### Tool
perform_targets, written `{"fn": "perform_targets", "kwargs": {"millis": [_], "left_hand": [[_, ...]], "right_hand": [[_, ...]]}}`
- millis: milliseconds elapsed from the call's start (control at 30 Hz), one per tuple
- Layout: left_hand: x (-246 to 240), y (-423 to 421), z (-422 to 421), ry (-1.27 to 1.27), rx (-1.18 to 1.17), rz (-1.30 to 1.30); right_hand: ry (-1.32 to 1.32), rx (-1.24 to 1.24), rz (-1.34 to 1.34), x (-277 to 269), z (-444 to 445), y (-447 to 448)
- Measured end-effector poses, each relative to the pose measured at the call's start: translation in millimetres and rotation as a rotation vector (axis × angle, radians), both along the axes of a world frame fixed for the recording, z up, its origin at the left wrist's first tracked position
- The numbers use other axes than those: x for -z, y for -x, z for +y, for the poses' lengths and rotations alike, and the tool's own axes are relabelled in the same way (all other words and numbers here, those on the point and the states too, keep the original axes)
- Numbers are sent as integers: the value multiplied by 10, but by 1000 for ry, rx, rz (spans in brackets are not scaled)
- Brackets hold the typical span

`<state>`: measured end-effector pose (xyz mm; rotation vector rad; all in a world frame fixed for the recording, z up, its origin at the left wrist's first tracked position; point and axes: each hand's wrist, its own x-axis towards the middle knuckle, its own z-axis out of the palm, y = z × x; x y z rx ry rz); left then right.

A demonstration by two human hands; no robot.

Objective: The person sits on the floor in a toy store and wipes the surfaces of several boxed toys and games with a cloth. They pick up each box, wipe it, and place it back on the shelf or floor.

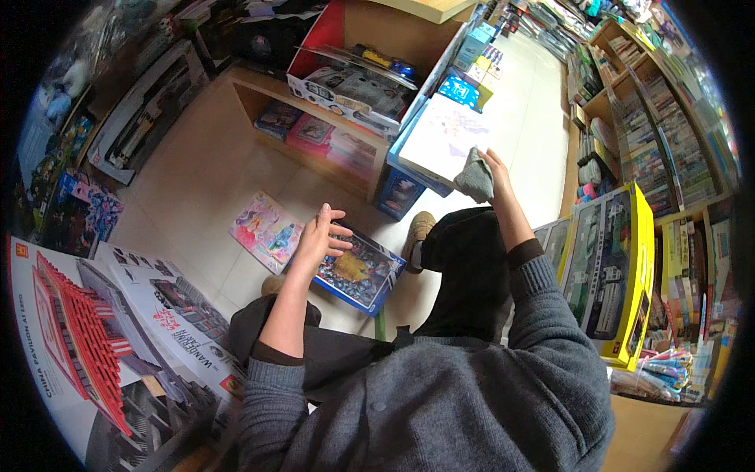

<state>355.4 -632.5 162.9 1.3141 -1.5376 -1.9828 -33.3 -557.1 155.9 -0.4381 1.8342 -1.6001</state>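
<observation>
A bunched grey cloth [475, 177] is in my right hand [497, 171], over the near right corner of a white sheet or flat box [439, 133] with a pale printed drawing. That white piece tops a stack on a blue box [401, 192]. My left hand [323, 239] holds nothing, its fingers spread above the floor. Beneath it lies a dark blue flat box [368, 274] with a crowded picture and a golden middle. A pink illustrated book or flat box [266, 230] lies beside that on the tiles, partly behind my left hand and wrist.
Ahead stands a low wooden shelf [377, 162] bearing a large toy box [348, 100]. Big building-set boxes [76, 330] lean at my left. To my right are a yellow-edged toy train box [613, 271] and packed shelves [666, 135]. Small boxes [460, 91] line the aisle.
</observation>
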Motion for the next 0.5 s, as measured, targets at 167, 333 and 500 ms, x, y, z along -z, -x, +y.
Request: {"fn": "perform_targets", "kwargs": {"millis": [167, 333, 500], "left_hand": [[14, -73, 6, -13, -9, -5], [-176, -116, 39, 54, -66, 71], [-388, -210, 76, 625, 86, -169]], "right_hand": [[-170, 42, 518, -68, -102, -94], [254, -49, 664, -450, 55, -703], [184, -702, 501, -131, -493, -1622]]}}
